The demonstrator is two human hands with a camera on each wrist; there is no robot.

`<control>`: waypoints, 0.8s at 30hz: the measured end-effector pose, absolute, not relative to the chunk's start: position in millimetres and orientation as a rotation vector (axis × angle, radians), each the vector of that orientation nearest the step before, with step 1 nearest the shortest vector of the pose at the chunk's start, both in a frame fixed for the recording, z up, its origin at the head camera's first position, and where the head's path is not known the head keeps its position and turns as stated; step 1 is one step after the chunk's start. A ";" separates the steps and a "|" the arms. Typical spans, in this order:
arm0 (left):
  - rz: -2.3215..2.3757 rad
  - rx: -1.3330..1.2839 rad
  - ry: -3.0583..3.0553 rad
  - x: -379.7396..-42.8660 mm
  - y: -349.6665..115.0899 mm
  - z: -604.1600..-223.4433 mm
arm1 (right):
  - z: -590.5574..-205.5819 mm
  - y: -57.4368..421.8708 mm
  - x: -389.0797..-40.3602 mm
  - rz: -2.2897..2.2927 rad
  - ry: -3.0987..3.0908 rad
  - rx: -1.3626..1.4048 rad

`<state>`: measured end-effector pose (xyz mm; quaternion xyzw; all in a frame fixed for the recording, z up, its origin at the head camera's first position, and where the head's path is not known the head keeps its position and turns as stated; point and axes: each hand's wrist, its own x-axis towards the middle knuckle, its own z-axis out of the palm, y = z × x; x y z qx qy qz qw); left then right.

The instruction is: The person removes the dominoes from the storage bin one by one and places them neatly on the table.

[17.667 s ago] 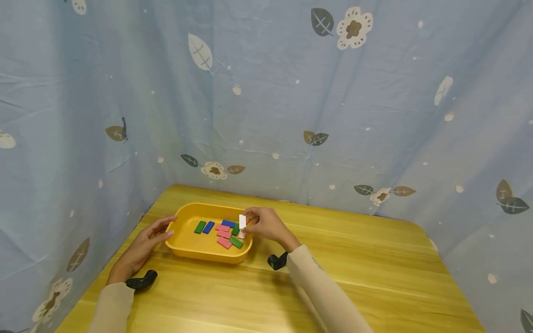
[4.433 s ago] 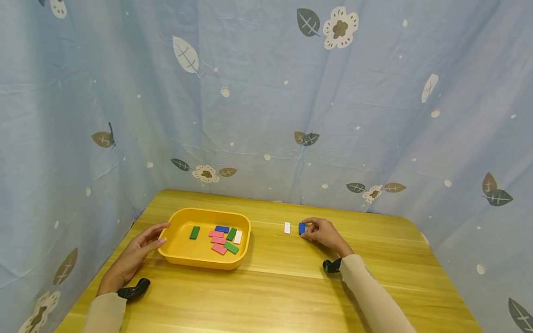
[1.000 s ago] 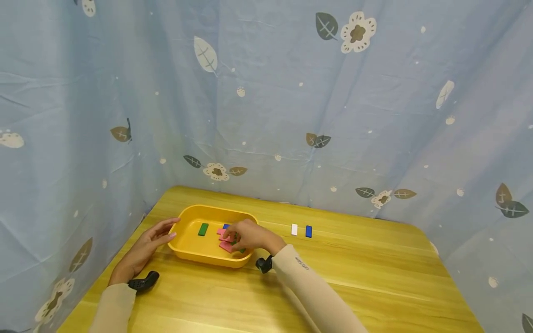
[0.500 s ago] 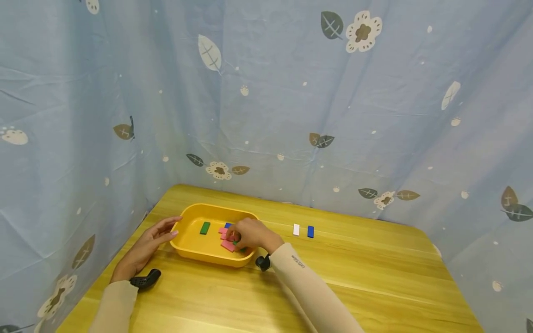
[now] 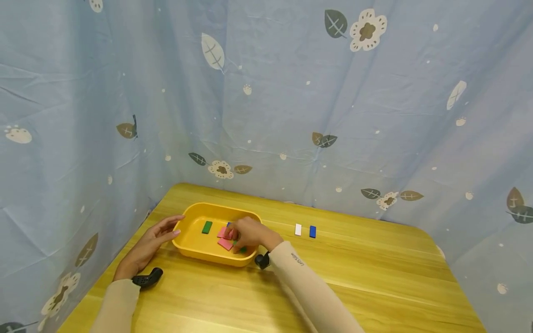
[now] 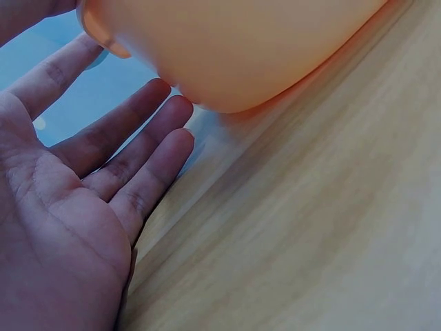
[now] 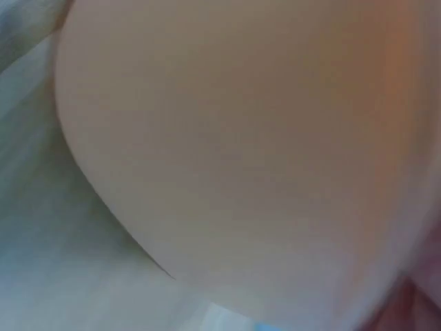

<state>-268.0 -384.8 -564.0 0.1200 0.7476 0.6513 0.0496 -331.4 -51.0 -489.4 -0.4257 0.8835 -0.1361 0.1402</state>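
The yellow plastic basin (image 5: pixel 200 254) stands on the table, holding small flat rectangular blocks. Inside it, a green block (image 5: pixel 207 227) lies alone left of a cluster with pink blocks (image 5: pixel 225 244). My right hand (image 5: pixel 249 232) reaches over the basin's right end, its bent fingers down among the pink and green blocks. It covers part of the cluster, and whether a block sits between its fingertips is hidden. At the left end, my left hand (image 5: pixel 151 240) touches the basin's rim; its fingers are extended in the left wrist view.
A white block (image 5: pixel 298 230) and a blue block (image 5: pixel 312 231) lie side by side on the wooden table (image 5: pixel 374 268), right of the basin. A patterned blue curtain (image 5: pixel 275 92) hangs behind and to the left. Black wrist devices (image 5: pixel 148 278) are worn on both arms.
The blue block was set down beside the white one, and my right hand returned to the basin. Over the last second its fingers shifted the pink blocks slightly. My left hand stays at the rim.
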 end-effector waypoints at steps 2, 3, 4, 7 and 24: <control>1.987 0.368 2.278 -268.4 -384.5 -564.3 | -485.2 -48.3 -330.1 -0.399 2.496 -1.223; 1.988 0.371 2.278 -268.6 -384.4 -564.4 | -483.3 -47.0 -329.5 -0.384 2.477 -1.228; 1.990 0.375 2.279 -268.9 -384.2 -564.4 | -481.7 -45.8 -328.9 -0.367 2.464 -1.227; 1.993 0.387 2.283 -269.9 -384.0 -564.7 | -479.1 -43.5 -328.0 -0.308 2.458 -1.215; 1.999 0.380 2.279 -269.5 -385.2 -564.9 | -495.2 -61.4 -329.4 -0.322 2.626 -1.273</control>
